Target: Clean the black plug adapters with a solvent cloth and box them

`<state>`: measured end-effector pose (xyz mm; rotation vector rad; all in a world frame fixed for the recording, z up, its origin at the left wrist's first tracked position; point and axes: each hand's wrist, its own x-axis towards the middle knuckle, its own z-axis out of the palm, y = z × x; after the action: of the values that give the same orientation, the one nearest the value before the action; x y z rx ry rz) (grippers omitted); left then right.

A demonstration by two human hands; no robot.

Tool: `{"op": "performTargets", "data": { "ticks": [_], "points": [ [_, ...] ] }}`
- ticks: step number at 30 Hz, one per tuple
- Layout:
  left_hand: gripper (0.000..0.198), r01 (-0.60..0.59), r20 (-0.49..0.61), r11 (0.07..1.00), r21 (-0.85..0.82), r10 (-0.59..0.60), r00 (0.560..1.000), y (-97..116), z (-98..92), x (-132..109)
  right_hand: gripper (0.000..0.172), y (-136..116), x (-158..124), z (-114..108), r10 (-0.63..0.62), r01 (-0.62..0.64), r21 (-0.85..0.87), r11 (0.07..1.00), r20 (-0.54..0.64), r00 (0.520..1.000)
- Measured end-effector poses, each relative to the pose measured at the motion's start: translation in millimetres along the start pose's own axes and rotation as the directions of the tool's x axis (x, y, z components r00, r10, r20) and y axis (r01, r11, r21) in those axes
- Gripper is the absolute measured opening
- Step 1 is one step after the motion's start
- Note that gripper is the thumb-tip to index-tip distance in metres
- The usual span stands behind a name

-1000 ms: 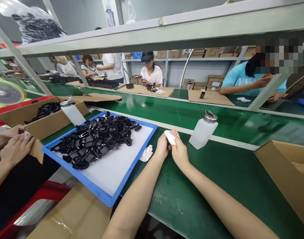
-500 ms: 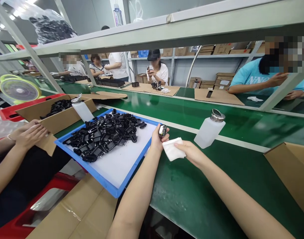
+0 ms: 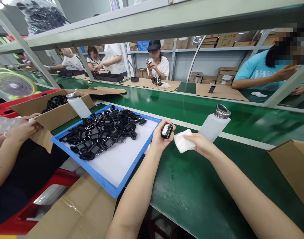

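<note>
My left hand (image 3: 159, 135) is closed around a small black plug adapter (image 3: 166, 131), whose open face shows white and metal parts inside. A folded white cloth (image 3: 184, 141) is pinched in my right hand (image 3: 203, 144), just right of the adapter and apart from it. Behind my right hand stands a white pump bottle (image 3: 214, 124) with a metal top. To the left, a blue-rimmed tray (image 3: 132, 172) holds a heap of black plug adapters (image 3: 104, 131) on its white bottom.
A second pump bottle (image 3: 78, 105) stands behind the tray, beside a cardboard box (image 3: 58, 116) of black parts. At the far left are a co-worker's hands (image 3: 28, 127). Another carton (image 3: 291, 166) sits at right. A shelf beam (image 3: 142, 25) crosses overhead; several people work across the green bench (image 3: 186, 186).
Both my hands have shifted slightly right, the cloth moving farther from the adapter. The adapter's open face now shows more fully. The co-worker's hands at left have moved toward the box.
</note>
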<state>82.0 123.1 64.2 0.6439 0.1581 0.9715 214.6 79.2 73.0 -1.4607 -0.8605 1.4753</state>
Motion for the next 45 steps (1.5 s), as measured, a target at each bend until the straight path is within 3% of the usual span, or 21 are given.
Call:
{"op": "performTargets", "data": {
  "ticks": [4,7,9,11,13,16,19,20,21,23,25,27,28,29,31,32,33,35,38,45],
  "points": [
    [0.022,0.015,-0.021,1.000,0.015,-0.015,1.000,0.2,4.0,-1.5,0.015,-8.3,-2.0,-2.9,-0.116,0.138,0.125,0.983,-0.163,0.980],
    [0.021,-0.021,-0.081,0.997,0.076,0.028,0.996,-2.7,7.9,-1.7,0.014,-9.3,-7.1,1.0,-0.276,0.312,0.145,0.939,-0.224,0.935],
    [0.021,-0.092,-0.161,0.983,0.159,0.117,0.980,-6.6,10.0,-1.3,0.015,-6.8,-12.8,7.4,-0.430,0.455,0.046,0.889,-0.256,0.866],
    [0.022,-0.186,-0.243,0.943,0.275,0.255,0.936,-11.4,11.4,-0.8,0.019,-1.2,-20.0,16.2,-0.591,0.577,-0.139,0.805,-0.274,0.759],
    [0.025,-0.262,-0.291,0.873,0.412,0.398,0.870,-15.7,12.2,-1.0,0.023,7.7,-27.0,26.2,-0.697,0.618,-0.330,0.713,-0.246,0.674],
    [0.028,-0.343,-0.285,0.677,0.651,0.637,0.716,-18.2,11.6,-3.1,0.023,24.6,-33.7,39.4,-0.736,0.583,-0.515,0.628,-0.152,0.659],
    [0.028,-0.377,-0.088,0.306,0.874,0.863,0.498,-16.3,8.2,-6.1,0.020,36.0,-34.5,45.6,-0.731,0.565,-0.596,0.570,-0.054,0.680],
    [0.027,-0.367,0.005,0.182,0.912,0.891,0.455,-15.3,6.6,-7.0,0.019,36.9,-33.9,45.9,-0.727,0.563,-0.607,0.561,-0.035,0.686],
    [0.027,-0.355,0.089,0.081,0.931,0.894,0.438,-14.3,4.9,-7.7,0.019,36.1,-33.2,45.4,-0.720,0.557,-0.613,0.560,-0.029,0.693],
    [0.026,-0.338,0.195,-0.036,0.941,0.871,0.451,-12.5,1.6,-8.4,0.019,30.3,-32.7,42.8,-0.689,0.533,-0.601,0.595,-0.041,0.723],
    [0.026,-0.336,0.210,-0.050,0.941,0.863,0.459,-10.2,-0.7,-7.6,0.020,20.4,-35.0,39.0,-0.634,0.538,-0.513,0.669,-0.018,0.773],
    [0.026,-0.346,0.110,0.070,0.935,0.875,0.472,-6.8,-1.4,-5.4,0.020,8.4,-41.3,34.2,-0.572,0.564,-0.341,0.752,0.086,0.816],
    [0.025,-0.359,0.014,0.192,0.913,0.866,0.500,-4.7,-1.0,-4.1,0.020,2.2,-45.6,31.3,-0.550,0.567,-0.247,0.786,0.141,0.823],
    [0.025,-0.371,-0.098,0.350,0.860,0.828,0.553,-2.2,-0.2,-2.8,0.021,-3.9,-50.1,28.0,-0.534,0.559,-0.166,0.812,0.177,0.827],
    [0.026,-0.358,-0.270,0.681,0.639,0.634,0.725,3.1,2.6,-1.3,0.023,-15.2,-57.8,20.1,-0.510,0.526,-0.071,0.847,0.166,0.844],
    [0.026,-0.324,-0.292,0.805,0.497,0.507,0.811,5.8,4.4,-1.4,0.024,-20.0,-60.1,15.7,-0.498,0.508,-0.052,0.860,0.134,0.857],
    [0.026,-0.281,-0.273,0.886,0.368,0.392,0.878,8.3,6.5,-2.2,0.024,-23.9,-60.9,11.4,-0.483,0.489,-0.046,0.871,0.102,0.870],
    [0.025,-0.214,-0.193,0.956,0.200,0.253,0.948,12.3,10.8,-5.5,0.024,-28.8,-58.4,3.9,-0.455,0.458,-0.057,0.887,0.059,0.889],
    [0.025,-0.182,-0.137,0.975,0.128,0.199,0.970,15.4,15.7,-11.2,0.024,-29.7,-50.4,-1.7,-0.427,0.429,-0.092,0.899,0.044,0.903],
    [0.026,-0.174,-0.168,0.975,0.139,0.196,0.966,15.3,17.8,-8.9,0.025,-25.9,-41.5,1.6,-0.337,0.367,-0.278,0.887,0.153,0.929]
  ]
}}
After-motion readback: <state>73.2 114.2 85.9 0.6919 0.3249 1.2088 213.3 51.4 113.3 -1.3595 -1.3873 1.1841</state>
